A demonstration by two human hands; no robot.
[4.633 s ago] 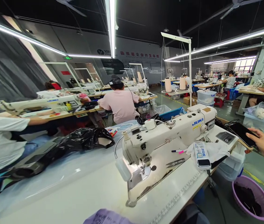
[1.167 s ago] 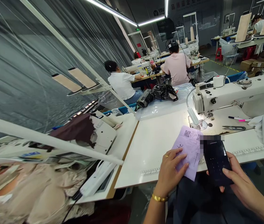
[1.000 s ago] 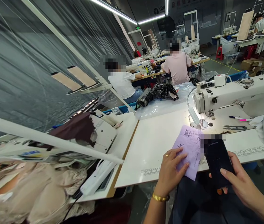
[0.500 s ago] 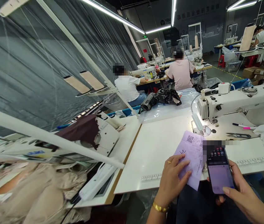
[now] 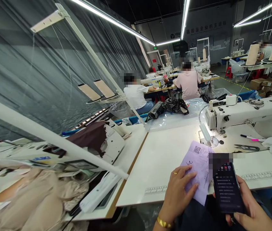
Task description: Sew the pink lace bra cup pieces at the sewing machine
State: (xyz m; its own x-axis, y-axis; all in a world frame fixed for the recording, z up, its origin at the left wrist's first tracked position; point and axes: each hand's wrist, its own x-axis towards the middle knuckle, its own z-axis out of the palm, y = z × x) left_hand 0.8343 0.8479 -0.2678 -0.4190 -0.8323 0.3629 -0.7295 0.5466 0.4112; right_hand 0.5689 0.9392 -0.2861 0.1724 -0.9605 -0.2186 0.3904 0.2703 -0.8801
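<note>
My left hand [image 5: 177, 195], with a gold ring and bracelet, pinches a lilac paper slip [image 5: 197, 165] with a QR code over the front edge of the white sewing table [image 5: 165, 160]. My right hand [image 5: 251, 213] grips a dark smartphone [image 5: 227, 187], its screen lit with lines of text, just right of the slip. Behind them a white sewing machine [image 5: 249, 114] stands with its lamp on. Thread snips [image 5: 246, 147] and a pink-capped pen [image 5: 250, 138] lie on the machine bed.
A second machine [image 5: 97, 144] with brown cloth over it stands to the left, beige fabric [image 5: 35, 199] heaped in front. A black plastic bag [image 5: 175, 106] lies at the table's far end. Two seated people work at tables beyond. Grey plastic sheeting hangs on the left.
The view has tilted up a little, so my hands sit lower in the frame. The phone screen went from a purple panel to dark lines of text. Both grips are unchanged.
</note>
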